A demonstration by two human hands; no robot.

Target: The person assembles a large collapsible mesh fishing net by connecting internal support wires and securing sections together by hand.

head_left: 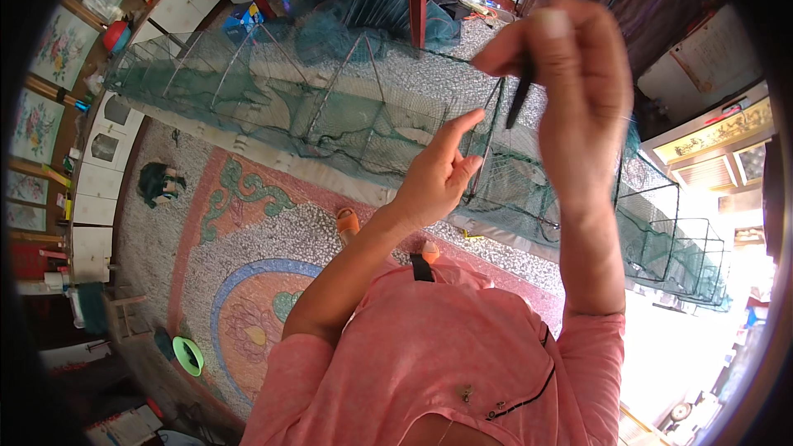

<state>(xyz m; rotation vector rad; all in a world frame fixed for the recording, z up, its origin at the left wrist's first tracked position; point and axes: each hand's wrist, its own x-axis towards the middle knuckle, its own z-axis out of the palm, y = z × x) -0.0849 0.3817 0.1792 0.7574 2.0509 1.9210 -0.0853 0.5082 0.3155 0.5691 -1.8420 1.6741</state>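
Note:
A long green mesh net trap (388,128) with square metal frames stretches across in front of me. My left hand (436,177) is at its near side, index finger and thumb apart, beside a dark upright frame rod (489,136). I cannot see anything held in it. My right hand (578,83) is raised high above the net, slightly blurred, its thumb and fingers closed on a slim dark pointed tool (518,101). The tool's tip points down toward the net. Its other end is hidden by my fingers.
Behind the net stands a dark red wooden table (417,0), with more bundled green netting (372,12) by its legs. White cabinets (91,186) line the left. A green basin (188,355) and a dark green bundle (161,184) lie on the patterned floor (256,239).

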